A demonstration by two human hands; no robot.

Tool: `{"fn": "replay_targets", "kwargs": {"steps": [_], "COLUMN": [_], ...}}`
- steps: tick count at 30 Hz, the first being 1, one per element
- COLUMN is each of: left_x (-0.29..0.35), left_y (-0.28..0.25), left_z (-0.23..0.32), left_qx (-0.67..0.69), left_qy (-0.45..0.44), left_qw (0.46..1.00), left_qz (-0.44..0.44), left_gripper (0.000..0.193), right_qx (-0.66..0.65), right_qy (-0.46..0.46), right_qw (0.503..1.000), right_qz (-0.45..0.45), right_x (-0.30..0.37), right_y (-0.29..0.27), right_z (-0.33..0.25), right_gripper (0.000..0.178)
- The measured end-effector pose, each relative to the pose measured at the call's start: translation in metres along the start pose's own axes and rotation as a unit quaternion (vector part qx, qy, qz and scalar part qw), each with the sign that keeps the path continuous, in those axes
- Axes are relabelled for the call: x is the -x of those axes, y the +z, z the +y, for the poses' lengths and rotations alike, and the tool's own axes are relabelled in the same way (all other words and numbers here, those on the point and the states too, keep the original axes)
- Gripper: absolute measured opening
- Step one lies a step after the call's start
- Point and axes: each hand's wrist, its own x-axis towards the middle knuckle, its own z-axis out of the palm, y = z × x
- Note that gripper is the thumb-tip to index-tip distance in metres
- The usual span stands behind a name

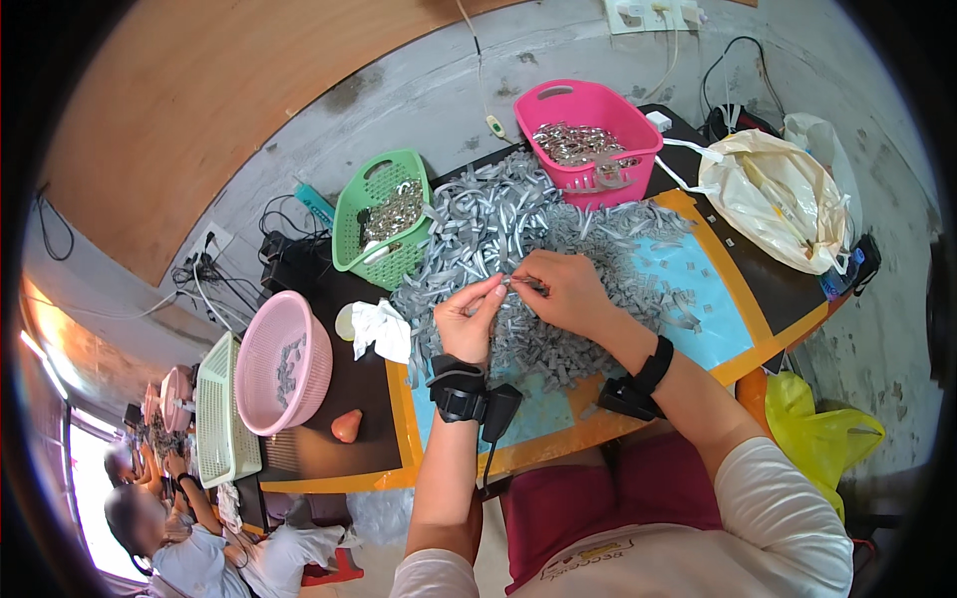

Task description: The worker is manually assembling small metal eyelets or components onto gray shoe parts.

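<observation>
My left hand [467, 324] and my right hand [566, 291] meet over a large heap of grey strip-like pieces [478, 214]. Thumb and fingers of each hand are pinched together, fingertips nearly touching. What lies between them is too small to make out; a thin dark bit shows at my right fingers. Smaller grey pieces [598, 249] spread to the right of the hands over a light blue sheet [710, 324] edged with orange tape. Both wrists wear black straps with small boxes.
Behind the heap stand a pink basket [638, 135] and a green basket [349, 214], both holding shiny metal pieces. A pale pink basket [317, 379], a white tissue [384, 334] and a reddish object [346, 427] lie left. A cream plastic bag [768, 169] sits right. Another person [199, 558] works far left.
</observation>
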Motion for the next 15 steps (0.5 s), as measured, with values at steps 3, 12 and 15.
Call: {"fn": "replay_targets", "kwargs": {"steps": [3,12,15], "left_x": [-0.002,-0.003,-0.002], "left_y": [-0.002,-0.005,-0.003], "left_z": [-0.004,-0.015,-0.015], "left_qx": [0.010,-0.006,-0.029], "left_qy": [0.006,0.051,0.048], "left_qw": [1.000,0.999,0.998], "left_qz": [-0.006,-0.002,-0.005], "left_gripper": [0.017,0.017,0.018], "right_qx": [0.003,0.013,0.007], "right_qy": [-0.011,-0.016,-0.016], "right_qw": [1.000,1.000,1.000], "right_qz": [0.007,0.002,0.002], "right_x": [0.002,0.003,0.005], "right_y": [0.005,0.002,0.003], "right_z": [0.006,0.004,0.008], "right_gripper": [0.006,0.004,0.004]}}
